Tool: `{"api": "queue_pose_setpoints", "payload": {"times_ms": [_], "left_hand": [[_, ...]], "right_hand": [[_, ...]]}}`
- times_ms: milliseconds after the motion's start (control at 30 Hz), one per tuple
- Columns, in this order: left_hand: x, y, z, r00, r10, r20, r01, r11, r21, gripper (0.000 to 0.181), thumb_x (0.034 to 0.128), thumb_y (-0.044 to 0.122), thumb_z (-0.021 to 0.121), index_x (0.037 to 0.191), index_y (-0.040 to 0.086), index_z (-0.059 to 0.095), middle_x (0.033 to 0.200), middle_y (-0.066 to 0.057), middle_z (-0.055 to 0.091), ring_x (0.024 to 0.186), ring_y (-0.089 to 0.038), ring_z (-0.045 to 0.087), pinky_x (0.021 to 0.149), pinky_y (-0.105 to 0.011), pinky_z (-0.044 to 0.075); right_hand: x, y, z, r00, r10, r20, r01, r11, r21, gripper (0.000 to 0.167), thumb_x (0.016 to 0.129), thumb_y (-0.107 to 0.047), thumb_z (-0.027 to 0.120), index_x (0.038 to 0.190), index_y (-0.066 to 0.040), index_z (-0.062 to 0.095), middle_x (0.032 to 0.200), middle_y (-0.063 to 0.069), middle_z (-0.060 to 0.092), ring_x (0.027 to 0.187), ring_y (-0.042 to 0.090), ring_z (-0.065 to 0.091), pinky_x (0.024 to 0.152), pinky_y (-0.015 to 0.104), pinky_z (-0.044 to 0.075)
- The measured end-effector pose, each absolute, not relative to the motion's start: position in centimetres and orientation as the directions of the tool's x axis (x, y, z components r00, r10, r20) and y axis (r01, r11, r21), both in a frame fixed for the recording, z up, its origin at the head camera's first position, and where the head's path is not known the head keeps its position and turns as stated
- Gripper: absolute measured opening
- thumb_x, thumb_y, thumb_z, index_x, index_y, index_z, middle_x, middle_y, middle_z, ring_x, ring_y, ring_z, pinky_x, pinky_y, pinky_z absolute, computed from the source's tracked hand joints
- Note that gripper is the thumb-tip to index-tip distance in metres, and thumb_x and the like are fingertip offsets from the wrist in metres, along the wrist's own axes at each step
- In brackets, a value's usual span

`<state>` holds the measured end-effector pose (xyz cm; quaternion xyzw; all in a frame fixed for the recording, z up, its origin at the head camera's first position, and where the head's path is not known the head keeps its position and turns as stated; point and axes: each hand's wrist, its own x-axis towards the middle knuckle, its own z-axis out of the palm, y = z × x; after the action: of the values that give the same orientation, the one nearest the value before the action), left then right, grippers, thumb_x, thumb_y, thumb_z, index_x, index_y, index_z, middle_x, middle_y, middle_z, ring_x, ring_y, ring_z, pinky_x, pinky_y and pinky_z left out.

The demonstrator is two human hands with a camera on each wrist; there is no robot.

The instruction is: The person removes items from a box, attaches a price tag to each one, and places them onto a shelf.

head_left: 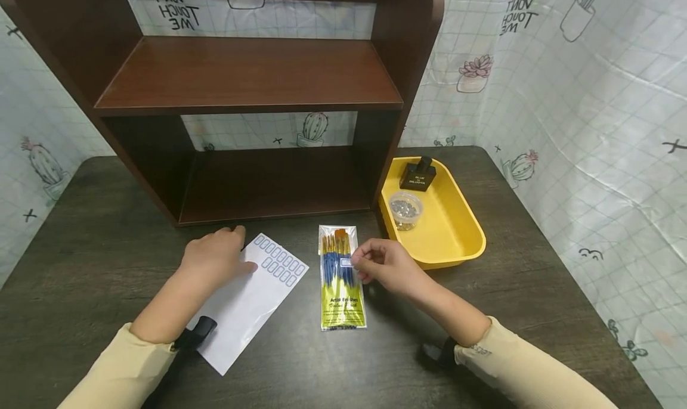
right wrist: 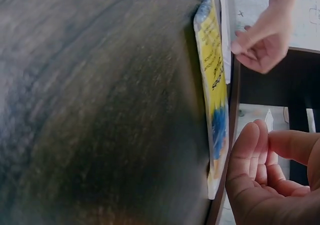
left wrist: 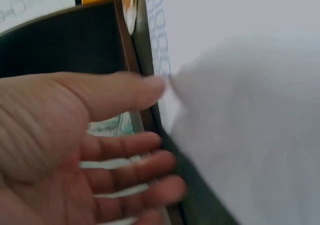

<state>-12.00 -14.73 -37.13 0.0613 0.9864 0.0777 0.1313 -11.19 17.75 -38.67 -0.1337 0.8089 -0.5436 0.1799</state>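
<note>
A white sheet of sticker labels [head_left: 244, 313] with rows of blue-bordered rectangles lies slanted on the table. Above its upper left part is my left hand [head_left: 214, 257], fingers loosely extended. In the left wrist view the thumb [left wrist: 130, 91] meets the sheet's edge, though whether it presses there I cannot tell. My right hand [head_left: 394, 269] pinches a small blue-bordered sticker label [head_left: 346, 263] between thumb and forefinger, over the paintbrush pack [head_left: 343, 304]. That clear and yellow-green packet of blue-handled brushes lies flat. The right wrist view shows the label's white tip [right wrist: 269, 119] beyond the fingertips.
A dark brown two-tier shelf [head_left: 249, 75] stands at the back. Right of it, a yellow tray [head_left: 451, 218] holds a black bottle [head_left: 418, 174] and a clear round tub [head_left: 405, 209] of small silvery pieces. Patterned cloth [head_left: 590, 129] hangs around the table.
</note>
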Motion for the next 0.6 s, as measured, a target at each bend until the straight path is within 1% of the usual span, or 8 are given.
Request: {"api": "queue_pose_setpoints", "payload": {"times_ms": [67, 100, 167, 233, 300, 367, 467, 600], "left_hand": [[-12.0, -14.1, -37.2, -0.967, 0.166, -0.194, 0.127, 0.972, 0.199, 0.055, 0.0915, 0.032, 0.078, 0.131, -0.002, 0.062, 0.119, -0.023, 0.072, 0.101, -0.039, 0.071, 0.079, -0.057, 0.057], [-12.0, -13.7, -37.3, -0.970, 0.177, -0.169, 0.135, 0.964, 0.230, 0.045, 0.0930, 0.029, 0.076, 0.125, 0.000, 0.064, 0.112, -0.020, 0.073, 0.094, -0.035, 0.071, 0.074, -0.053, 0.056], [-12.1, -12.9, -37.3, -0.968, 0.214, -0.130, 0.159, 0.927, 0.341, 0.028, 0.0961, 0.023, 0.072, 0.115, 0.003, 0.067, 0.099, -0.015, 0.073, 0.082, -0.027, 0.066, 0.065, -0.042, 0.053], [-12.3, -12.1, -37.4, -0.961, 0.261, -0.097, 0.187, 0.864, 0.468, 0.013, 0.0984, 0.018, 0.068, 0.104, 0.006, 0.067, 0.088, -0.008, 0.069, 0.071, -0.019, 0.057, 0.059, -0.034, 0.045], [-12.5, -11.3, -37.4, -0.946, 0.312, -0.089, 0.204, 0.787, 0.583, 0.012, 0.1000, 0.016, 0.065, 0.102, 0.006, 0.069, 0.084, -0.006, 0.066, 0.068, -0.015, 0.053, 0.058, -0.029, 0.042], [-12.7, -10.6, -37.6, -0.930, 0.358, -0.086, 0.215, 0.720, 0.660, 0.013, 0.1009, 0.015, 0.063, 0.101, 0.004, 0.069, 0.082, -0.005, 0.066, 0.065, -0.014, 0.053, 0.057, -0.027, 0.042], [-12.9, -9.9, -37.9, -0.912, 0.395, -0.109, 0.202, 0.665, 0.719, 0.015, 0.1011, 0.014, 0.062, 0.100, 0.001, 0.071, 0.078, -0.005, 0.067, 0.064, -0.012, 0.056, 0.058, -0.026, 0.045], [-13.0, -8.6, -38.3, -0.897, 0.411, -0.166, 0.134, 0.608, 0.782, 0.018, 0.1013, 0.011, 0.062, 0.096, -0.003, 0.072, 0.074, -0.008, 0.073, 0.061, -0.011, 0.066, 0.057, -0.025, 0.053]], "right_hand": [[-11.4, 17.7, -39.1, -0.895, -0.417, -0.156, -0.007, 0.365, -0.931, 0.014, 0.100, -0.001, 0.063, 0.104, 0.013, 0.065, 0.089, 0.025, 0.070, 0.075, 0.015, 0.068, 0.072, 0.029, 0.062], [-11.5, 17.7, -39.2, -0.893, -0.420, -0.159, -0.002, 0.359, -0.933, 0.014, 0.100, -0.001, 0.063, 0.104, 0.013, 0.065, 0.088, 0.025, 0.070, 0.074, 0.015, 0.068, 0.072, 0.028, 0.062], [-11.7, 17.7, -39.3, -0.893, -0.415, -0.174, 0.016, 0.358, -0.934, 0.014, 0.100, 0.000, 0.062, 0.104, 0.013, 0.065, 0.086, 0.022, 0.070, 0.074, 0.015, 0.068, 0.072, 0.029, 0.062], [-11.9, 17.6, -39.4, -0.895, -0.404, -0.189, 0.034, 0.360, -0.932, 0.014, 0.100, 0.001, 0.061, 0.105, 0.013, 0.065, 0.087, 0.020, 0.070, 0.075, 0.015, 0.068, 0.073, 0.030, 0.063], [-12.1, 17.5, -39.4, -0.897, -0.391, -0.207, 0.057, 0.361, -0.931, 0.014, 0.100, 0.001, 0.060, 0.106, 0.013, 0.065, 0.089, 0.018, 0.070, 0.075, 0.015, 0.069, 0.074, 0.030, 0.063], [-12.3, 17.4, -39.4, -0.897, -0.381, -0.225, 0.080, 0.362, -0.929, 0.014, 0.100, 0.002, 0.059, 0.107, 0.013, 0.065, 0.091, 0.018, 0.070, 0.076, 0.015, 0.069, 0.074, 0.030, 0.063], [-12.5, 17.3, -39.5, -0.895, -0.370, -0.250, 0.109, 0.362, -0.926, 0.015, 0.100, 0.002, 0.059, 0.108, 0.013, 0.065, 0.093, 0.016, 0.070, 0.077, 0.013, 0.069, 0.075, 0.030, 0.063], [-12.7, 17.2, -39.5, -0.896, -0.345, -0.280, 0.140, 0.380, -0.914, 0.015, 0.101, 0.000, 0.060, 0.109, 0.011, 0.066, 0.093, 0.014, 0.071, 0.076, 0.012, 0.069, 0.075, 0.029, 0.063]]}}
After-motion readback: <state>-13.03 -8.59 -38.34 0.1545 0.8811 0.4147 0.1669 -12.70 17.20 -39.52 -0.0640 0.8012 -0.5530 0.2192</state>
